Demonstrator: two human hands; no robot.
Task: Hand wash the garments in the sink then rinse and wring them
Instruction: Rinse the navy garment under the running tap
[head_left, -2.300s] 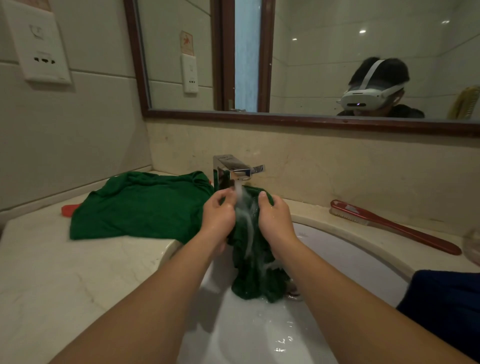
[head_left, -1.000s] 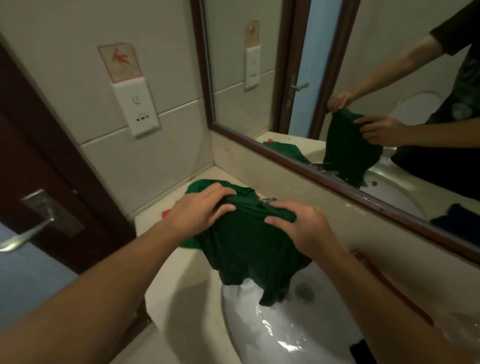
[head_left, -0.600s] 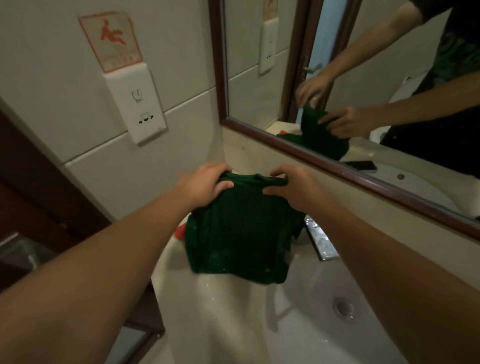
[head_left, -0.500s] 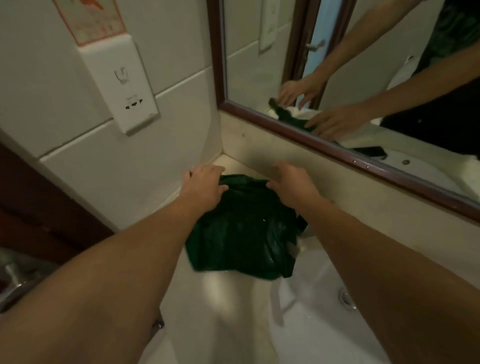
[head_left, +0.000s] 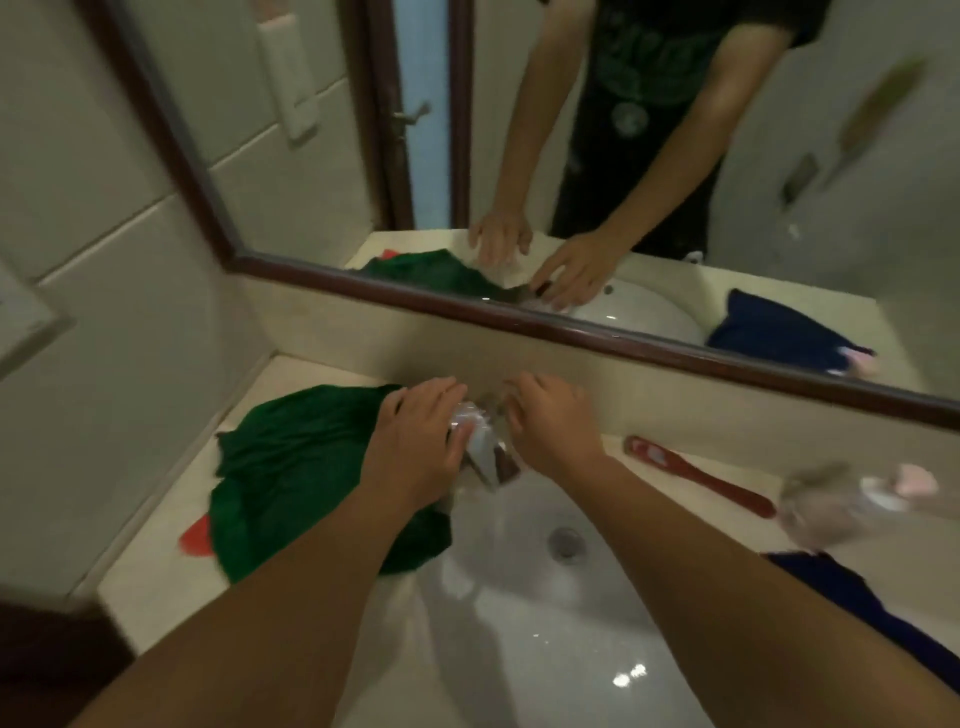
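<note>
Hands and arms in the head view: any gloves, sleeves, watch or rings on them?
No gloves: left hand and right hand are bare, forearms bare to the frame edge. The mirror shows short black T-shirt sleeves. No watch or rings show, though the picture is blurred.

Faucet (head_left: 485, 452) motion-blurred, mostly covered by left hand (head_left: 415, 441) and right hand (head_left: 550, 421); contact unclear. Green garment (head_left: 296, 457) partly under left forearm, hiding most of a red item (head_left: 196, 535). Clear object (head_left: 841, 504) too smeared to identify. Dark blue garment (head_left: 852, 597) cut by right edge.
</note>
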